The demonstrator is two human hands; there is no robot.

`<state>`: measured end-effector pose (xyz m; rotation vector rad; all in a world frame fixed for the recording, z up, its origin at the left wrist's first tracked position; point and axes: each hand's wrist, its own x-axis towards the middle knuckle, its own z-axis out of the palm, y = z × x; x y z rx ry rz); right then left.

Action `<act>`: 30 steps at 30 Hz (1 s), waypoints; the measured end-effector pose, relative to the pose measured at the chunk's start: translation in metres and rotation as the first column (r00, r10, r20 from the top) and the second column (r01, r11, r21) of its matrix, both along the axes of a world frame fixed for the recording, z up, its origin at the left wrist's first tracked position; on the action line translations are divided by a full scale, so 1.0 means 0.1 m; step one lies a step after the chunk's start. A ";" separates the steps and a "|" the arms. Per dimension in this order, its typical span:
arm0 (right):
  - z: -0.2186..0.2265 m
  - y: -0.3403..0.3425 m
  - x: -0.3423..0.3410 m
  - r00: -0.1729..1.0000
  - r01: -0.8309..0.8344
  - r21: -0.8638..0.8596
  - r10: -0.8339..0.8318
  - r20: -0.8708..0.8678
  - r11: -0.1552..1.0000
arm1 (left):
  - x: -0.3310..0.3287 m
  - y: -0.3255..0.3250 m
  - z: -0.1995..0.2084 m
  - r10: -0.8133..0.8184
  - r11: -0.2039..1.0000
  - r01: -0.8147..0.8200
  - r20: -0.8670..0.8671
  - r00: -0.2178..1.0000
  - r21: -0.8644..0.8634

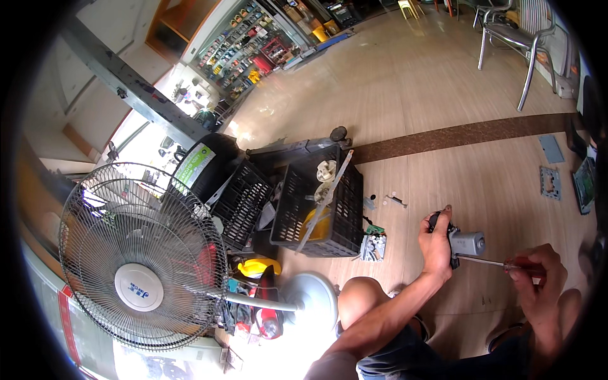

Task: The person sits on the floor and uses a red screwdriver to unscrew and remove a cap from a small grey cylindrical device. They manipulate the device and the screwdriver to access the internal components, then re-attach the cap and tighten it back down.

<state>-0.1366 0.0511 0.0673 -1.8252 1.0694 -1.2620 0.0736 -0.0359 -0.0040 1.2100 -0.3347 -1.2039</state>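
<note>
My left hand (434, 246) is wrapped round the dark housing of a small electric motor (469, 244), whose silver cylinder sticks out to the right. In my right hand (542, 278) is a screwdriver (486, 261) with a red handle, its fingers closed on the grip. The metal shaft points left, and its tip meets the lower part of the motor's dark housing. My left hand partly covers that housing, so I cannot tell exactly what the tip touches. Both hands are held above the floor, in front of my knees.
A large standing fan (139, 253) fills the left, its round base (310, 301) near my knee. Black plastic crates (345, 234) stand beyond it, one holding white and yellow parts. A small mechanism (373, 246), loose bits (396, 200) and grey plates (550, 183) lie on the floor. A metal chair (516, 35) stands far right.
</note>
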 end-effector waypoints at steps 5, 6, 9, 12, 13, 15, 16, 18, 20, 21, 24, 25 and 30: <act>0.06 -0.03 0.27 0.987 0.047 -0.200 -0.015 0.158 0.979 | 0.09 -0.03 -0.03 0.045 0.999 -0.045 -0.013 0.999 0.025; 0.07 -0.02 0.26 0.986 0.039 -0.171 -0.011 0.165 0.984 | 0.09 -0.03 -0.02 0.044 0.999 -0.044 -0.015 0.999 0.021; 0.13 -0.02 0.08 0.996 -0.073 -0.236 0.058 -0.072 0.969 | 0.07 -0.04 0.01 0.010 0.999 -0.010 -0.008 1.000 -0.031; 0.10 -0.02 0.04 0.995 -0.042 -0.277 0.015 -0.098 0.960 | 0.03 -0.05 0.02 -0.006 0.998 0.008 0.028 1.000 -0.063; 0.08 0.00 0.05 0.995 -0.039 -0.274 0.012 -0.100 0.961 | 0.02 -0.04 0.03 0.012 0.997 -0.009 0.044 0.999 -0.072; 0.06 0.03 0.08 0.996 0.041 -0.264 -0.060 -0.064 0.964 | 0.00 -0.03 0.06 0.030 0.996 -0.024 0.064 0.998 -0.085; 0.08 0.02 0.07 0.996 0.044 -0.265 -0.063 -0.063 0.963 | 0.00 -0.03 0.07 0.030 0.997 -0.025 0.062 0.998 -0.080; 0.11 -0.02 0.06 0.992 -0.086 -0.394 0.041 -0.122 0.915 | 0.00 -0.02 0.07 0.030 0.997 -0.026 0.059 0.998 -0.072; 0.10 0.00 0.02 0.992 -0.056 -0.354 0.011 -0.128 0.934 | -0.03 -0.01 0.07 0.007 0.999 0.000 0.144 0.990 -0.052; 0.09 0.01 0.01 0.991 -0.026 -0.314 -0.018 -0.136 0.949 | -0.05 0.00 0.08 0.004 0.999 0.004 0.142 0.990 -0.051; 0.07 0.03 0.03 0.992 0.063 -0.275 -0.090 -0.089 0.959 | -0.07 -0.01 0.06 0.000 0.999 0.008 0.182 0.983 -0.043; 0.07 0.03 0.03 0.991 0.091 -0.262 -0.114 -0.074 0.961 | -0.05 -0.03 0.03 0.001 0.999 0.006 0.135 0.991 -0.054; 0.08 -0.01 0.06 0.966 0.080 -0.481 -0.186 -0.177 0.873 | 0.02 -0.06 0.04 0.042 0.997 -0.035 0.095 0.995 -0.069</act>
